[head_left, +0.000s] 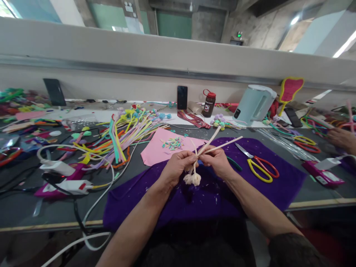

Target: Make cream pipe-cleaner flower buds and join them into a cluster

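Observation:
Between my two hands are cream pipe cleaners (209,141), their long stems pointing up and to the right. A fluffy cream flower shape (194,178) made of the same stuff hangs below my fingers. My left hand (179,167) pinches the bundle where the stems cross. From the other side, my right hand (219,160) grips the stems with thumb and fingers. Both hands are over a purple cloth (133,196) strewn with small scraps. Scissors (260,168) with yellow and red handles lie on the cloth, right of my right hand.
A pink sheet (151,150) holds small cut pieces. Colourful pipe cleaners (133,139) are heaped at left, near power strips (63,181) and cables. A phone (182,97), a bottle (209,105) and a pale blue kettle (254,105) stand behind. Another person's hand (342,140) is at far right.

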